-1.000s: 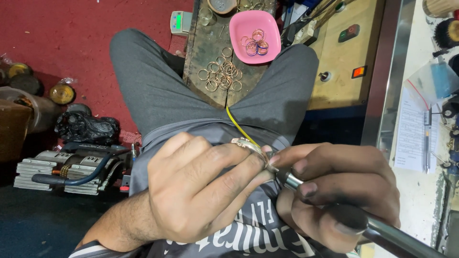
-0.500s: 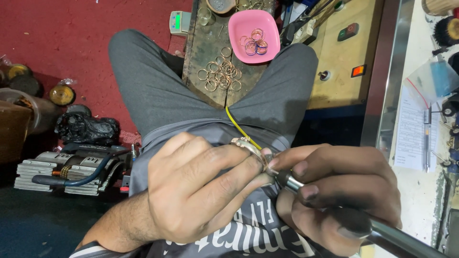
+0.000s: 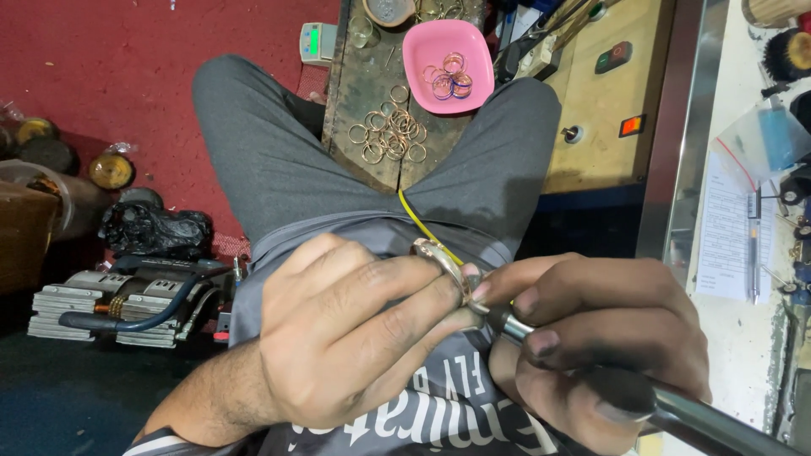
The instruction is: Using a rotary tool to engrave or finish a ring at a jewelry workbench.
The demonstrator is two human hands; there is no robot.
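My left hand (image 3: 355, 338) pinches a metal ring (image 3: 441, 257) between thumb and fingers, over my lap. My right hand (image 3: 591, 338) grips a dark rotary handpiece (image 3: 676, 414) like a pen, its tip touching the ring. A yellow cord (image 3: 422, 224) runs from under my hands up across my grey trousers. Ahead on a worn wooden block (image 3: 363, 93) lie several loose copper-coloured rings (image 3: 390, 135). A pink dish (image 3: 448, 55) beyond them holds several more rings.
A tan control box (image 3: 604, 110) with switches stands to the right of the block. A white bench (image 3: 743, 228) with papers and a pen lies at the far right. On the red floor at left are a black hose (image 3: 135, 321), metal blocks and round tins.
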